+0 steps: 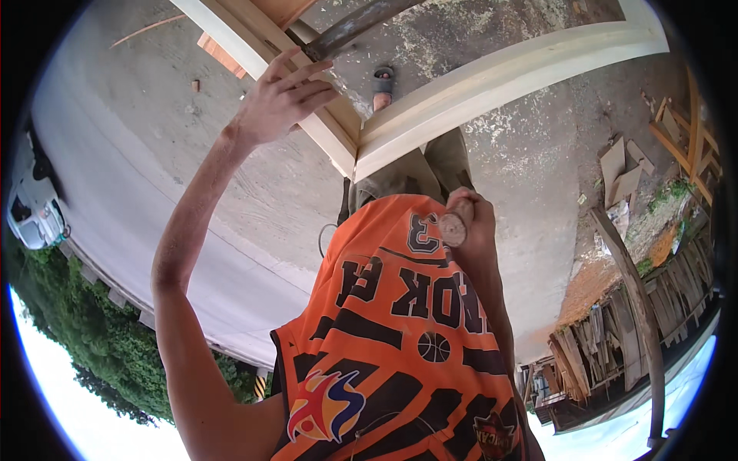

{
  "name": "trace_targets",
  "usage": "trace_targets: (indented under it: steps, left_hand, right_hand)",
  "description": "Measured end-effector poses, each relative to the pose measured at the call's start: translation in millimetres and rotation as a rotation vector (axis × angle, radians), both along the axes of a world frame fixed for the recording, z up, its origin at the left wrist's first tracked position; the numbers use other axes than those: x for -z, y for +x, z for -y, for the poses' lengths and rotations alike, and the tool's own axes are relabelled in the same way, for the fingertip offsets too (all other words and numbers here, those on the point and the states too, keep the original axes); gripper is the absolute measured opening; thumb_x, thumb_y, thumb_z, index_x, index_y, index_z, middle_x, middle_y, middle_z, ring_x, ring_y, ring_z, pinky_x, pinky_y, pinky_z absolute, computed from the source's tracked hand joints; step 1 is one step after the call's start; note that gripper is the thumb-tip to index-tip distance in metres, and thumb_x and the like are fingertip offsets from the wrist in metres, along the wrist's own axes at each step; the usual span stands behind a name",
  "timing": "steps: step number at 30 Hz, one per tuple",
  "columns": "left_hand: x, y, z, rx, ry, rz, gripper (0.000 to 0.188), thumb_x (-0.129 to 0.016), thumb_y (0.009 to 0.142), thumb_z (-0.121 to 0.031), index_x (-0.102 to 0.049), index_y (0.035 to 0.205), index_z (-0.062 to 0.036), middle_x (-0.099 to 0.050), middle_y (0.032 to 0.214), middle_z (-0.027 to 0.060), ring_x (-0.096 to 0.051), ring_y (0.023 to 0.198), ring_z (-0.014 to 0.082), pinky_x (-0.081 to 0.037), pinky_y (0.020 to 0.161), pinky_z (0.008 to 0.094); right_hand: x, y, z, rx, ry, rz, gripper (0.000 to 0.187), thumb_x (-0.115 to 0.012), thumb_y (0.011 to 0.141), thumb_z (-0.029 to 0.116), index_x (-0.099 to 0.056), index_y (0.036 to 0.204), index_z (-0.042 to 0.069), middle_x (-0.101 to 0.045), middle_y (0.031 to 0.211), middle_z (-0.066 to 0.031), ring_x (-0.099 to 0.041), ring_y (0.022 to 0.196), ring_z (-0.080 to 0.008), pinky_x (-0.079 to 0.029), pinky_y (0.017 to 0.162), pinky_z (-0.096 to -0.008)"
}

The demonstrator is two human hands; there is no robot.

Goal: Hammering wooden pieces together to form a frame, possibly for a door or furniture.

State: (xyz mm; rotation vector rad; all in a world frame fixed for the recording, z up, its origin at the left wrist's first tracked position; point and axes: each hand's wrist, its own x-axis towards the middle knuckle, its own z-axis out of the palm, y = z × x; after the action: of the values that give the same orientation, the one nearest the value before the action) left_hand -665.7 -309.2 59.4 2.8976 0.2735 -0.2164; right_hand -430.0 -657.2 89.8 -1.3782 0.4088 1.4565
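A cream-painted wooden frame [492, 81] lies in front of me, its two rails meeting in a mitred corner [357, 150]. My left hand [280, 100] is stretched out with fingers spread, resting on the left rail [323, 131] near that corner. My right hand [478, 230] is held close to my orange jersey and is closed round a wooden handle whose round butt end [453, 228] faces the camera. The rest of that tool is hidden behind the hand. My sandalled foot [383, 83] shows inside the frame on the concrete.
A dark bar [354, 27] crosses the frame by my left fingers. Cardboard scraps [624, 173] and a leaning wooden post [634, 292] lie right, with stacked timber [615, 346] beyond. A white car [31, 211] stands far left beside bushes [92, 338].
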Motion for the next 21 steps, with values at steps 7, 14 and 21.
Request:
trace_targets:
  steps: [7, 14, 21]
  left_hand:
    - [-7.9, 8.9, -9.5, 0.144, -0.035, 0.002, 0.062, -0.087, 0.057, -0.013, -0.070, 0.116, -0.0199, -0.070, 0.120, -0.0060, -0.063, 0.115, 0.0144, -0.047, 0.099, 0.0382]
    - [-7.9, 15.5, -8.6, 0.127, -0.032, 0.009, 0.069, -0.087, 0.050, -0.012, -0.069, 0.116, -0.0200, -0.070, 0.117, -0.0055, -0.062, 0.115, 0.0153, -0.045, 0.096, 0.0386]
    - [-10.6, 13.4, -12.7, 0.109, 0.007, -0.020, 0.066, -0.091, 0.052, -0.022, -0.070, 0.115, -0.0259, -0.068, 0.120, -0.0126, -0.060, 0.116, 0.0099, -0.042, 0.101, 0.0372]
  right_hand:
    - [-20.4, -29.4, -33.6, 0.860, 0.159, -1.305, 0.020, -0.050, 0.106, 0.020, -0.049, 0.093, 0.004, -0.045, 0.074, 0.0011, -0.046, 0.059, -0.0084, -0.044, 0.059, -0.0252]
    - [-21.8, -38.7, -42.8, 0.805, -0.310, -0.478, 0.025, -0.046, 0.105, 0.021, -0.043, 0.083, 0.009, -0.042, 0.072, 0.0003, -0.042, 0.056, -0.0100, -0.044, 0.059, -0.0277]
    - [-20.3, -50.8, -39.6, 0.729, 0.237, -0.975, 0.025, -0.048, 0.108, 0.025, -0.051, 0.096, 0.003, -0.042, 0.072, 0.0020, -0.043, 0.055, -0.0077, -0.041, 0.053, -0.0249]
